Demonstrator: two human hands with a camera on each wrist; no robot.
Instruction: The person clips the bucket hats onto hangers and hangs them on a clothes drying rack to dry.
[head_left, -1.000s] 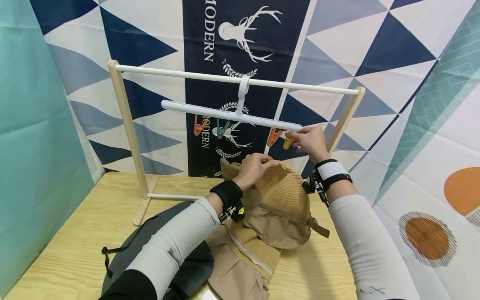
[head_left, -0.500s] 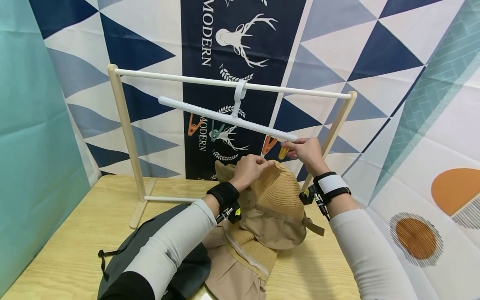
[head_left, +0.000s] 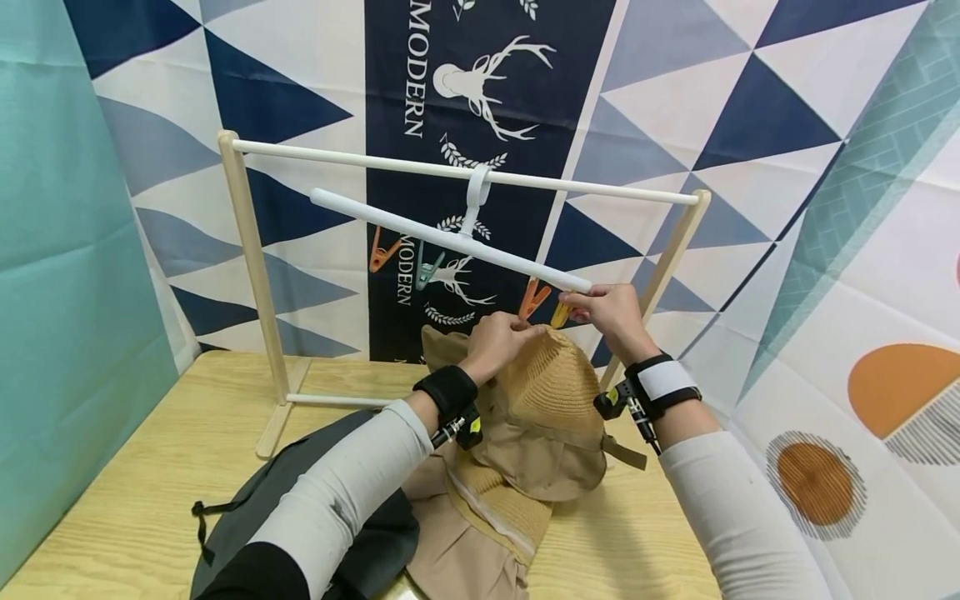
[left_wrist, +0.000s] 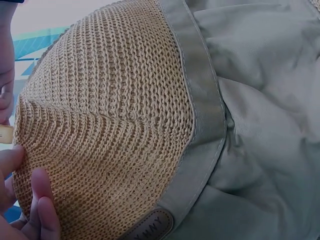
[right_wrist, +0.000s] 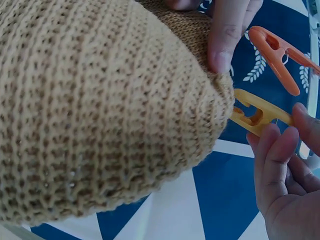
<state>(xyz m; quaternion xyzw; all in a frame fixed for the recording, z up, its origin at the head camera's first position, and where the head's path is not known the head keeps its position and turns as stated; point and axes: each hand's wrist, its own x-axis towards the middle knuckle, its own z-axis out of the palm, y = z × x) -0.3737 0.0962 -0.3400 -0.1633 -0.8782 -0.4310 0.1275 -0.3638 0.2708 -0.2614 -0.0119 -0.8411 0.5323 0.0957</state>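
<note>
A tan knitted hat (head_left: 551, 379) with a beige cloth brim is held up by its crown edge, pinched between the thumb and fingers of my left hand (head_left: 498, 343). My right hand (head_left: 611, 315) pinches a yellow clip (right_wrist: 260, 114) under the right end of the white hanger (head_left: 450, 242). In the right wrist view the clip's jaws meet the hat's edge; whether they grip the fabric I cannot tell. An orange clip (head_left: 533, 298) hangs just left of the yellow one. Another orange clip (head_left: 382, 252) and a green clip (head_left: 429, 267) hang on the left half.
The hanger hooks over the top bar (head_left: 360, 160) of a wooden rack, tilted down to the right. Under the hat lies another tan and beige item (head_left: 468, 546). A dark grey bag (head_left: 300, 492) lies at the left on the wooden table (head_left: 165, 467).
The hanger's right end has come down, with my right hand and the yellow clip lower. The yellow clip and the hat's edge are closer together.
</note>
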